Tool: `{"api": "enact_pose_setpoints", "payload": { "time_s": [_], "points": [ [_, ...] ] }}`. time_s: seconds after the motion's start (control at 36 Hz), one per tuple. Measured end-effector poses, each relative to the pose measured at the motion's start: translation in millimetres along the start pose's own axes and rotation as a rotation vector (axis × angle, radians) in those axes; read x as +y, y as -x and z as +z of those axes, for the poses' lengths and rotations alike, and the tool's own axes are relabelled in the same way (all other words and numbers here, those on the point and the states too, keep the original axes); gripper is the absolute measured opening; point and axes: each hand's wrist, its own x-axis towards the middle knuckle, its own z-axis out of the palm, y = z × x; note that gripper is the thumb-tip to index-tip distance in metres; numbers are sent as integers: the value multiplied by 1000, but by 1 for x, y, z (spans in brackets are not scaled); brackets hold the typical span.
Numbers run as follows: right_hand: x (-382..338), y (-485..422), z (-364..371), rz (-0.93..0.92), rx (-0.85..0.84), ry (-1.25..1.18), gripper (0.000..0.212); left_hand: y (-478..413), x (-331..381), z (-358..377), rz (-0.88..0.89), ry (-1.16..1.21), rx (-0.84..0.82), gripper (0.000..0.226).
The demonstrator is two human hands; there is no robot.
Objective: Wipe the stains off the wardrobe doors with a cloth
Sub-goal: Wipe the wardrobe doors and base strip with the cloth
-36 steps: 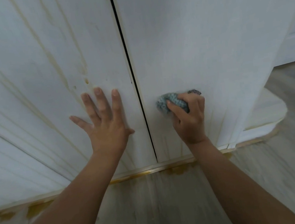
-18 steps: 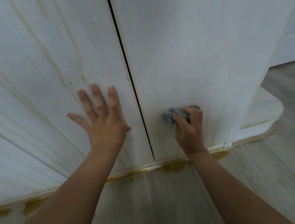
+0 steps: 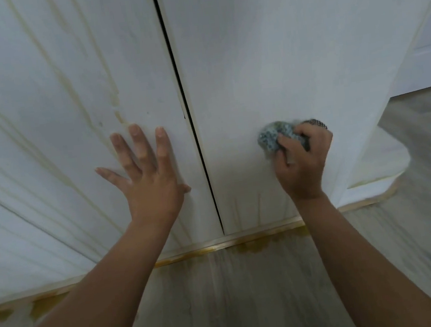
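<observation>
With right hand (image 3: 304, 163) clenched round crumpled grey-blue cloth (image 3: 271, 137) low on right white wardrobe door (image 3: 276, 47) and left hand (image 3: 152, 184) spread flat, bracing left white door (image 3: 125, 38), press firmly down faint yellowish streaks (image 3: 259, 208) below.

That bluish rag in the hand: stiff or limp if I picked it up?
Probably limp: the blue-grey bumpy cloth is crumpled into a wad in the right hand. Likely light, since that one hand alone presses it to the white wardrobe door. Its knobbly weave should grip, not slip.
</observation>
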Motion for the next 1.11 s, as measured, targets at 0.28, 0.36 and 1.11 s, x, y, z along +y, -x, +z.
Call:
{"api": "enact_pose_setpoints", "payload": {
  "time_s": [0.28, 0.36, 1.11],
  "points": [
    [17, 53, -17, 106, -175, -18, 14, 9, 11, -2, -27, 13, 3, 159],
    [12, 18, -13, 98, -15, -25, 17, 10, 22, -2, -35, 7, -13, 160],
    [72, 37, -32, 127, -1, 122, 18, 1, 31, 6, -100, 38, -33, 165]
  ]
}}
